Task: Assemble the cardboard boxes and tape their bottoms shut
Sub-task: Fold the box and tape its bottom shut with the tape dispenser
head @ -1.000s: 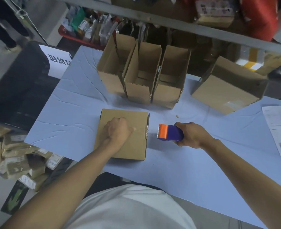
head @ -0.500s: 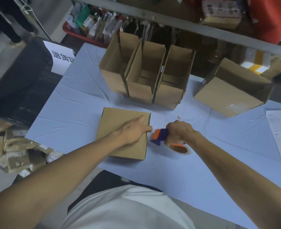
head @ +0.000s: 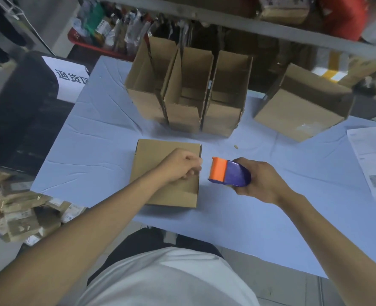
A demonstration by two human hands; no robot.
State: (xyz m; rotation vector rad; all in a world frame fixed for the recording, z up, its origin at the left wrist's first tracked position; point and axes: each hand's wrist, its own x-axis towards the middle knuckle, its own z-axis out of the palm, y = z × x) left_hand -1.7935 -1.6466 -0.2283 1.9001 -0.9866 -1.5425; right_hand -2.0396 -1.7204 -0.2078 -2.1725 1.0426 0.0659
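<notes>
A closed cardboard box [head: 156, 155] lies bottom-up on the blue table [head: 94, 151] in front of me. My left hand [head: 180, 166] rests on its top near the right edge, fingers curled; no tape shows between them. Just to the right of the box, my right hand [head: 262, 182] grips an orange and purple tape dispenser [head: 229, 173], held a little above the table with its orange end toward the box. Three open assembled boxes [head: 187, 115] stand side by side behind.
A larger box [head: 293, 115] lies tipped at the back right. A printed sheet [head: 375, 164] lies at the table's right edge. Small parcels [head: 21, 213] are piled on the floor at left. A metal shelf rail [head: 249, 25] crosses overhead at the back.
My right hand has lifted the dispenser off the table and turned it upright, away from the box edge. The left hand's fingers, stretched to the edge before, have curled.
</notes>
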